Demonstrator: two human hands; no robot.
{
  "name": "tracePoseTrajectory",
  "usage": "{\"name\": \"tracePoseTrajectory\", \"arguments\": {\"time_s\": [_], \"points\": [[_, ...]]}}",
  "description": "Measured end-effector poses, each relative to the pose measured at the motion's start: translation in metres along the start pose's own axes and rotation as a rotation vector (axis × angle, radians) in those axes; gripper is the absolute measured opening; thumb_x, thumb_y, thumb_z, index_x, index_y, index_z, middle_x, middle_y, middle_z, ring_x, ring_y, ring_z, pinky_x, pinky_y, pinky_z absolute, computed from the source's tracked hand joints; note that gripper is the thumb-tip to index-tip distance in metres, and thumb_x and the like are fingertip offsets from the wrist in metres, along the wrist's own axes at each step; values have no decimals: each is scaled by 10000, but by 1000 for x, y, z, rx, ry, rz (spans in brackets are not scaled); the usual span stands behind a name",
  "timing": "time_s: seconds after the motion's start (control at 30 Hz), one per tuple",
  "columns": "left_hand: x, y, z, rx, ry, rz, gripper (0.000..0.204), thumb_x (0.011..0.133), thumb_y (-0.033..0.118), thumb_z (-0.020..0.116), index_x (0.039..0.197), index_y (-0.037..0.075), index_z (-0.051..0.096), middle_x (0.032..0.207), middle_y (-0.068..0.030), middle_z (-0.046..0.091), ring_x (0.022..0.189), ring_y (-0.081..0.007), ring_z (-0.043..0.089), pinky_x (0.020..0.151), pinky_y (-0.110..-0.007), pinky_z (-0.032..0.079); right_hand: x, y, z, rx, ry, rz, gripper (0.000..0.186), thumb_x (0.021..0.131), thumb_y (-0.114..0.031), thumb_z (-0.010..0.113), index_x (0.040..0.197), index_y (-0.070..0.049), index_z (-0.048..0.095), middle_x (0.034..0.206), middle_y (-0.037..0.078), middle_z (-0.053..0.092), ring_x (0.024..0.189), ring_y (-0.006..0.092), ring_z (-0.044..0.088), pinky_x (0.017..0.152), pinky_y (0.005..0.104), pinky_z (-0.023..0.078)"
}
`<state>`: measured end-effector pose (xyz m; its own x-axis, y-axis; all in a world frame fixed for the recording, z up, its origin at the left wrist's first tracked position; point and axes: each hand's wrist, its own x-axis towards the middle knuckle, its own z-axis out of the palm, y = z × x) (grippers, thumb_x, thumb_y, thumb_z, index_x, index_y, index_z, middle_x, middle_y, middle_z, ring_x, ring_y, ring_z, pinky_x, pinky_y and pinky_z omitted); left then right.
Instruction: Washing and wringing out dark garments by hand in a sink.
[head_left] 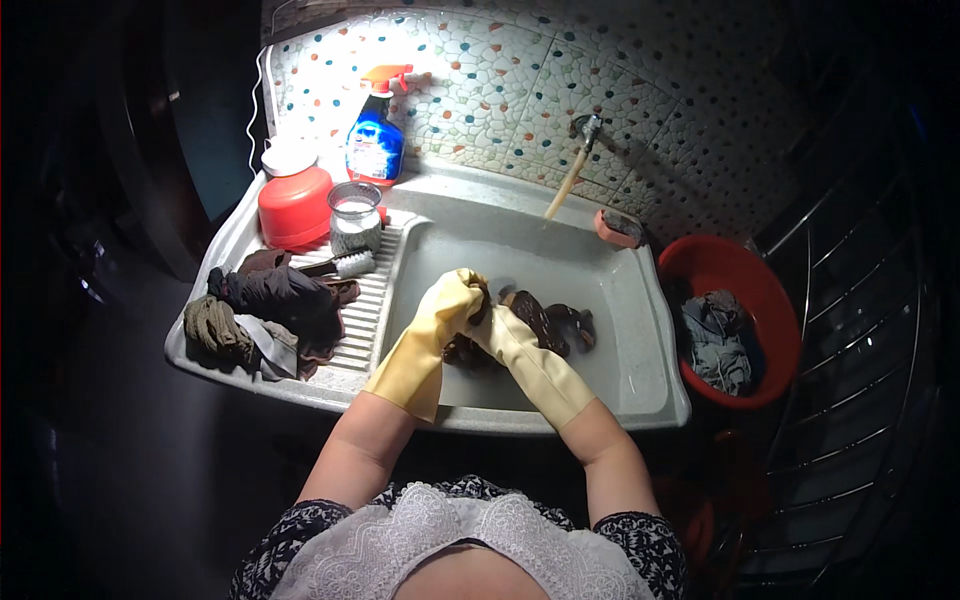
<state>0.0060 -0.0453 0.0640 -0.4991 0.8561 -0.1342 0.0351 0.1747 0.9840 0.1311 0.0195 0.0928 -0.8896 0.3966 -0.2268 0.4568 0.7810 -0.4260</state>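
2 gloved hands (yellow) (478, 318) wring dark cloth (545, 322) in sink (640, 330).

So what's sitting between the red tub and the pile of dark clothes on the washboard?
In the head view, a scrub brush lies between the red tub and the clothes pile, beside a glass jar of white powder.
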Motion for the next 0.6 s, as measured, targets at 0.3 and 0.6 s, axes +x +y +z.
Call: {"name": "tracePoseTrajectory", "arguments": {"time_s": [0.3,0.6], "points": [[20,-42,-14,-415,-313,315,558,917,194,690,1413,25,499,1118,-115,677,912,-214,681,847,-350,567,-1,40,-34,196,101,326,365,920,-364,721,1075,-34,729,909,43,721,768,137,606,706,304,483],[-2,-7,-2,625,-162,-144,604,841,484,733,1121,-50,695,1108,-256,704,1079,-365,681,919,-423,529,-21,48,-156,685,430,227,260,861,-46,720,1093,69,692,914,91,727,703,170,679,631,325,566]]}}
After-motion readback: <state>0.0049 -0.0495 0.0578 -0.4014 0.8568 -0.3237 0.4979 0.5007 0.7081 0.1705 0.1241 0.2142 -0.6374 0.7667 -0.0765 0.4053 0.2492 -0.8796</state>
